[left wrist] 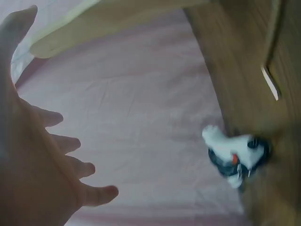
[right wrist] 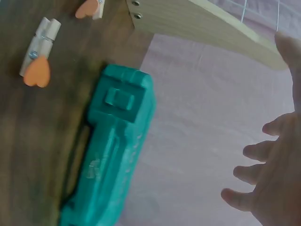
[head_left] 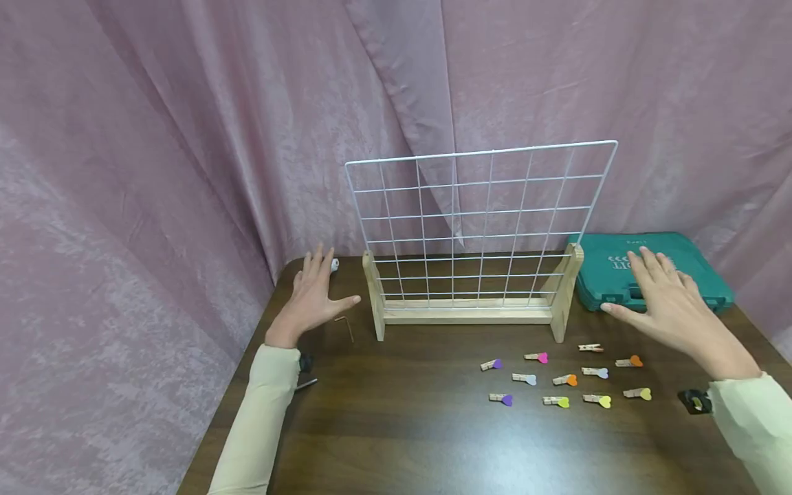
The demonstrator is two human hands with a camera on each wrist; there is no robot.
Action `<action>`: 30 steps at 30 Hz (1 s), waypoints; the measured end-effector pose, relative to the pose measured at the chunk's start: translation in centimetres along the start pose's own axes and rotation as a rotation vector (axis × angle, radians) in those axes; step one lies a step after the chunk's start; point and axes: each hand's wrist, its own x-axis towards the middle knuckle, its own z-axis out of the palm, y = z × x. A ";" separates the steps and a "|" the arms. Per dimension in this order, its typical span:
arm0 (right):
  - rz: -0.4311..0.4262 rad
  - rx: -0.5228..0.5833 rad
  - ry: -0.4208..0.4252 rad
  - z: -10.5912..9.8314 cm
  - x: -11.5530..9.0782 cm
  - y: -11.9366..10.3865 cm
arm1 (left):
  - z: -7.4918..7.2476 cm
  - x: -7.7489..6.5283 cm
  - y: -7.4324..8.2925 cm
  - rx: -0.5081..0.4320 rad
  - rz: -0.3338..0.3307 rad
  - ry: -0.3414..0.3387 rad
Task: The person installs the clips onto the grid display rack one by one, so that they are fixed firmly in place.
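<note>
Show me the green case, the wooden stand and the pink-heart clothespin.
Green case [head_left: 601, 261], head view: lid's left part.
Wooden stand [head_left: 467, 316], head view: bottom crossbar.
Pink-heart clothespin [head_left: 542, 357], head view: its heart.

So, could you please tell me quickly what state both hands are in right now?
Left hand: open, fingers spread, holding nothing.
Right hand: open, fingers spread, holding nothing.

Left grip spread before curtain; white-black object at edge of table
</note>
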 end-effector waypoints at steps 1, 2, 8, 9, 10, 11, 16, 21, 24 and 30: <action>0.006 0.034 -0.006 0.1 -0.2 0.2 | 0.0 0.0 0.1 -0.040 0.002 -0.004; 0.009 0.065 -0.009 0.1 -0.3 0.5 | 0.1 0.0 0.1 -0.083 0.005 -0.008; 0.030 0.150 -0.023 0.9 -1.1 1.8 | 0.7 0.1 0.1 -0.269 -0.005 -0.007; 0.033 0.153 -0.033 1.1 -1.2 2.0 | 0.8 0.1 0.2 -0.292 -0.008 -0.004; 0.033 0.151 -0.042 1.4 -1.3 2.1 | 0.9 0.1 0.2 -0.318 -0.010 -0.001; 0.032 0.149 -0.055 1.6 -1.4 2.3 | 1.0 0.1 0.3 -0.338 -0.004 0.003; -0.037 0.139 -0.077 3.2 -1.8 2.7 | 1.5 0.2 1.0 -0.461 0.023 0.018; -0.145 0.166 -0.084 5.2 -1.6 2.6 | 2.0 0.5 1.8 -0.641 0.080 0.022; -0.168 0.172 -0.119 6.1 -1.3 2.5 | 2.0 0.7 2.5 -0.739 0.093 0.020; -0.179 0.173 -0.218 7.2 -0.8 2.0 | 0.8 0.3 4.7 -0.848 0.107 -0.003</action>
